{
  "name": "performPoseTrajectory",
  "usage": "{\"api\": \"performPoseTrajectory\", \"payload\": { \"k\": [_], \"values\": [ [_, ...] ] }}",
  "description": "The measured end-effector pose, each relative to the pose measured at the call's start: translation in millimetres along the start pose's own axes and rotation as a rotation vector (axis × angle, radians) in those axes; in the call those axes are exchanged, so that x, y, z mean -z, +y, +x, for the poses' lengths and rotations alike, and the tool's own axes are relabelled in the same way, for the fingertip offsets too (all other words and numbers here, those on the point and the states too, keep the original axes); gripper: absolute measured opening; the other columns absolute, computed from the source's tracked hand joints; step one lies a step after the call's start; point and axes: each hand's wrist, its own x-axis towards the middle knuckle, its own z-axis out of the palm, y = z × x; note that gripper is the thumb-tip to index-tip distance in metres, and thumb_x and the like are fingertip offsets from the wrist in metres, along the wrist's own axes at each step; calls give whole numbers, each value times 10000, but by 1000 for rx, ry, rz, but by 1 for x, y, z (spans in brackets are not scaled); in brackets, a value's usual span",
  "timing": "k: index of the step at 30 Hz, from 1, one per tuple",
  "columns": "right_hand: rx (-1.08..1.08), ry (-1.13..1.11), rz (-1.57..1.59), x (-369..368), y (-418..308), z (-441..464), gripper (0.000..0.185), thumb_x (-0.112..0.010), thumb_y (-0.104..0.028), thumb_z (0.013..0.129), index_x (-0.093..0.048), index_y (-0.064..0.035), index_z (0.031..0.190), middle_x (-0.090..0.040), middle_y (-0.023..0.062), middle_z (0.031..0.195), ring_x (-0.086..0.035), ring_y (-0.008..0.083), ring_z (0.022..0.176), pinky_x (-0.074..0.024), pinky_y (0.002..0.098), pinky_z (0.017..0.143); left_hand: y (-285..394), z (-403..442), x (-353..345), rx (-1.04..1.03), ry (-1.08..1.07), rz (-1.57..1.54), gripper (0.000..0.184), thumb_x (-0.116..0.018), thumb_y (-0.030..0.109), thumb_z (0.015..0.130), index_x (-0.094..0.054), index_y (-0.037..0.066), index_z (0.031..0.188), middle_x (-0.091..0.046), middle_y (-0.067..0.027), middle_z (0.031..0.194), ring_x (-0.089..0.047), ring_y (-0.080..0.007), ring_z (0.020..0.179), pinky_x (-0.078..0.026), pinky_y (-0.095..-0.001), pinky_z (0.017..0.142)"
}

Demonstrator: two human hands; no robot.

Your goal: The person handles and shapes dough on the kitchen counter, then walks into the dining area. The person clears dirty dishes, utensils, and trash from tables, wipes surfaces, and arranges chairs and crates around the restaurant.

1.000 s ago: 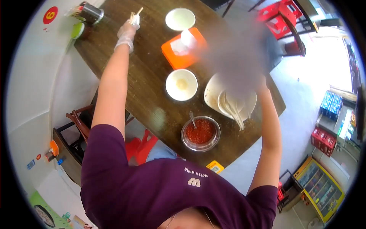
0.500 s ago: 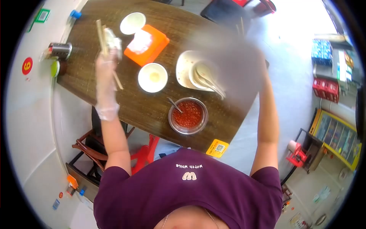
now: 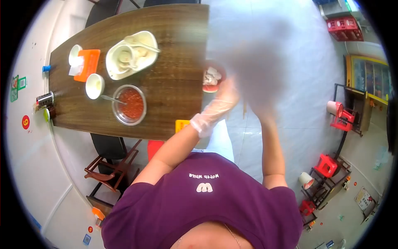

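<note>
My left hand (image 3: 227,94), in a clear plastic glove, is past the table's right edge, beside a red bin (image 3: 210,88) with crumpled white tissue (image 3: 212,76) in it. It looks curled, though its fingertips fade into a grey blur. The thin ends of wooden chopsticks (image 3: 244,107) show just below that blur, close to this hand. My right hand (image 3: 265,111) is out over the floor to the right. The grey smear covers its fingers and whatever is in them.
On the wooden table (image 3: 174,83) stand a steel bowl of red chilli sauce (image 3: 132,104) with a spoon, a white bowl (image 3: 95,86), an orange tissue box (image 3: 92,64) and a white tray (image 3: 111,68) with a bowl and spoons. Red stools (image 3: 326,165) stand at right.
The view has turned right, so the table now sits further left. My left hand has gone from above the table to beside the bin. Both hands are now close together.
</note>
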Motion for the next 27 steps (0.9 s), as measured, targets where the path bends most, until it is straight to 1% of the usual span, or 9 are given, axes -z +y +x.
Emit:
{"api": "performPoseTrajectory", "payload": {
  "k": [5, 7, 12, 16, 18, 20, 21, 25, 27],
  "values": [
    [-524, -153, 91, 78, 96, -44, 220, -565, -79, 750, -581, 10, 950, -558, 18, 649, -513, 70, 585, -417, 225, 522, -99, 3, -118, 102, 16, -13, 361, -461, 380, 865, -534, 29, 821, -531, -11, 711, -480, -95, 656, -412, -245, 607],
    [-461, -123, 82, 90, 138, -56, 258, -584, -84, 744, -568, 11, 984, -569, 27, 706, -517, 79, 609, -419, 226, 527, -137, 19, -122, 377, 1, -101, 308, -437, 339, 872, -527, 48, 830, -532, -35, 702, -505, -126, 651, -419, -279, 591],
    [-605, 81, 162, 120, 245, -112, 255, -581, -107, 785, -542, 19, 1003, -565, 41, 820, -489, 79, 669, -417, 220, 561, -243, 50, -69, 640, -9, -555, 223, -436, 300, 875, -506, 92, 837, -530, -12, 750, -497, -117, 666, -423, -265, 593],
    [-954, 155, 208, 134, 335, -201, 239, -548, -122, 812, -530, 21, 1003, -549, 41, 827, -497, 88, 696, -426, 218, 574, -362, 114, -15, 726, 133, -238, 243, -442, 319, 866, -523, 90, 871, -558, -15, 777, -532, -112, 665, -461, -265, 593],
    [-1131, 146, 185, 132, 373, -256, 249, -531, -125, 816, -522, 22, 1017, -552, 55, 838, -522, 100, 716, -445, 228, 573, -502, 152, 43, 919, 305, -433, 272, -451, 325, 850, -532, 78, 927, -568, -68, 813, -550, -150, 742, -486, -314, 607],
    [-1282, 131, 162, 124, 409, -319, 230, -518, -117, 813, -524, 22, 997, -563, 63, 809, -528, 100, 671, -443, 230, 527, -466, 170, 29, 995, 535, -124, 279, -455, 316, 834, -542, 73, 941, -555, -107, 805, -546, -184, 789, -496, -358, 610],
    [-1347, 120, 157, 116, 423, -345, 221, -511, -116, 813, -525, 20, 986, -570, 68, 793, -533, 103, 643, -441, 232, 505, -494, 172, 36, 924, 641, -317, 293, -458, 276, 810, -543, 26, 938, -553, -136, 851, -538, -228, 836, -483, -361, 654],
    [-1536, -57, 242, 93, 434, -377, 212, -506, -136, 819, -532, 10, 971, -584, 76, 764, -541, 117, 596, -435, 232, 482, -463, 152, 26, 772, 520, 366, 301, -442, 160, 740, -521, -65, 923, -556, -200, 926, -536, -283, 868, -421, -359, 787],
    [-1548, -87, 260, 87, 429, -369, 214, -505, -150, 825, -536, 5, 969, -587, 72, 757, -543, 119, 587, -435, 230, 491, -450, 134, 7, 641, 898, 730, 397, -449, 163, 734, -461, -52, 1067, -479, -237, 1111, -477, -287, 1021, -356, -355, 894]
  ]
}}
